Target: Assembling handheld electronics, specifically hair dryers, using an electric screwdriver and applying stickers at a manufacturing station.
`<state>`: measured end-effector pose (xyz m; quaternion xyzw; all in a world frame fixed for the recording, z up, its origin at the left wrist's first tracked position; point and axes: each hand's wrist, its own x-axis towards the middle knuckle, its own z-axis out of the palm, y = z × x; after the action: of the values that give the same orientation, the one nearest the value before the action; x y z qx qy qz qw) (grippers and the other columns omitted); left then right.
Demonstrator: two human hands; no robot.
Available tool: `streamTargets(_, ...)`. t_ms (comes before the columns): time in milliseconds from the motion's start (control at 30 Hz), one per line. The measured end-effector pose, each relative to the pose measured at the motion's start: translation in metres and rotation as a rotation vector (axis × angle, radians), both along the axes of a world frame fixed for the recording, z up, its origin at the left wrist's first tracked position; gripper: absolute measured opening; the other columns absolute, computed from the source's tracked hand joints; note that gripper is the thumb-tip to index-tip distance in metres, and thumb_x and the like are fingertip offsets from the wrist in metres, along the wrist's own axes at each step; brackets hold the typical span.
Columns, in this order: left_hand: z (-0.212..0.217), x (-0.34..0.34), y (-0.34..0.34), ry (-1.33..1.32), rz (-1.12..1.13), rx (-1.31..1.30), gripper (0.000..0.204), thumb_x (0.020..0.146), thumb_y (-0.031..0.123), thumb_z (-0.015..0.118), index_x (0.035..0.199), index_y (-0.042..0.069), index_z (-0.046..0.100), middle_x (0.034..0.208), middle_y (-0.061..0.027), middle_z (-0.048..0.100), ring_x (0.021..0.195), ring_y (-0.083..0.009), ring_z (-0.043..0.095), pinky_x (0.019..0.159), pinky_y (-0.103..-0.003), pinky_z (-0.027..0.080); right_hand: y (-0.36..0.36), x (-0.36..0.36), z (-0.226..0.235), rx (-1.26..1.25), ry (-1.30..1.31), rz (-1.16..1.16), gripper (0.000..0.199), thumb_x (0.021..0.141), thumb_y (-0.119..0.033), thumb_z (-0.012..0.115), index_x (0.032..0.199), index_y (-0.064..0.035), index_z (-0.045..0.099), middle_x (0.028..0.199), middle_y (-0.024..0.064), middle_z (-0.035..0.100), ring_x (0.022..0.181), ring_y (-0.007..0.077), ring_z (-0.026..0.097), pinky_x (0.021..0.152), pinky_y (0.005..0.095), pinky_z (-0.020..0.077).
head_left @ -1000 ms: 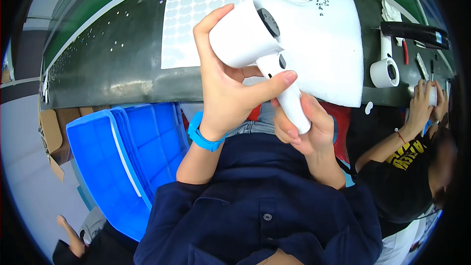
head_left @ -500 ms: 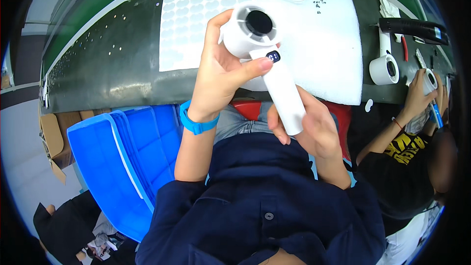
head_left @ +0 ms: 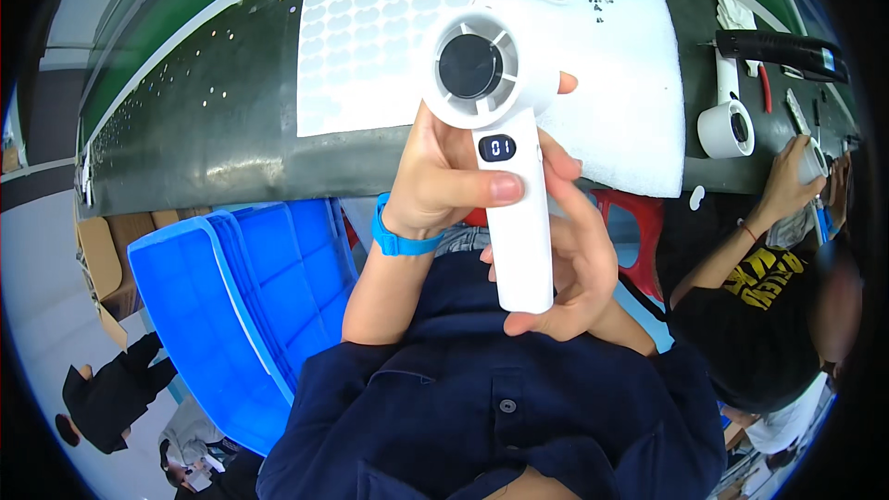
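Observation:
A white handheld fan (head_left: 521,250) is held up in front of me, its round head towards the bench and its handle pointing back at my body. The small dark display on its neck is lit. My left hand (head_left: 454,171) wraps the fan from the left, with the thumb lying across the handle just below the display. From the right, my right hand (head_left: 579,264) holds the lower handle, its thumb near the bottom end and other fingers partly hidden behind. A blue band circles my left wrist.
A sheet of pale stickers (head_left: 370,37) and a white foam mat (head_left: 611,102) with small dark screws cover the bench (head_left: 231,130). At right lie another white fan (head_left: 725,130), a black power screwdriver (head_left: 778,54) and a co-worker's hands. Blue bins (head_left: 213,315) stand at my left.
The fan has turned so its head and display face up, and it has come nearer to me. My right hand has closed around the lower handle. The display now shows lit digits.

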<state>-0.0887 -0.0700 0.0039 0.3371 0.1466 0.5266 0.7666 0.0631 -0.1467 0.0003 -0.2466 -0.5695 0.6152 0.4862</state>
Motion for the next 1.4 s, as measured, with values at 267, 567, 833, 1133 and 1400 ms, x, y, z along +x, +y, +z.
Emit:
streamTargets(267, -0.011, 0.012, -0.008, -0.024, 0.141, 0.046, 0.112, 0.060, 0.024, 0.072, 0.146, 0.023, -0.001, 0.120, -0.0361, 0.046, 0.067, -0.0246, 0.067, 0.104, -0.063, 0.023, -0.003, -0.004, 0.001, 0.247, -0.141, -0.169, 0.092, 0.068, -0.028, 0.081, 0.131, 0.0170, 0.030, 0.100, 0.0252, 0.063, 0.086, 0.0269, 0.067, 0.072, 0.0267, 0.0513)
streamTargets(567, -0.009, 0.006, 0.004, 0.166, 0.134, 0.135, 0.090, 0.064, 0.025, 0.072, 0.138, 0.001, 0.026, 0.111, -0.0249, 0.051, 0.073, -0.0251, 0.065, 0.099, -0.060, 0.034, 0.007, 0.005, 0.000, -0.028, 0.064, -0.003, 0.096, 0.069, -0.018, 0.081, 0.139, 0.0072, 0.021, 0.119, 0.0229, 0.054, 0.100, 0.0261, 0.062, 0.080, 0.0317, 0.0503)
streamTargets(833, 0.007, 0.002, 0.004, 0.410, 0.199, 0.148, 0.106, 0.061, -0.005, 0.076, 0.142, 0.010, 0.008, 0.128, -0.0120, 0.039, 0.122, -0.0248, 0.043, 0.096, -0.042, 0.045, 0.018, 0.000, 0.003, -0.295, 0.108, -0.089, 0.071, 0.081, -0.008, 0.060, 0.136, -0.0022, 0.015, 0.101, 0.0239, 0.058, 0.077, 0.0211, 0.062, 0.065, 0.0268, 0.0490)
streamTargets(1133, 0.011, 0.005, 0.002, 0.455, 0.234, 0.171, 0.103, 0.061, -0.006, 0.075, 0.140, 0.010, 0.011, 0.127, -0.0126, 0.039, 0.120, -0.0252, 0.045, 0.095, -0.040, 0.047, 0.020, -0.002, -0.001, -0.068, -0.151, -0.234, 0.067, 0.078, 0.006, 0.059, 0.134, -0.0031, 0.024, 0.092, 0.0180, 0.062, 0.067, 0.0103, 0.058, 0.058, 0.0209, 0.0453)
streamTargets(1400, 0.019, 0.010, 0.000, 0.470, 0.322, 0.200, 0.106, 0.058, -0.008, 0.075, 0.143, 0.006, 0.013, 0.112, -0.0106, 0.051, 0.106, -0.0199, 0.052, 0.087, -0.034, 0.048, 0.021, -0.006, 0.000, -0.041, -0.114, -0.288, 0.065, 0.078, 0.006, 0.059, 0.133, -0.0021, 0.026, 0.094, 0.0179, 0.061, 0.067, 0.0107, 0.058, 0.058, 0.0207, 0.0449)
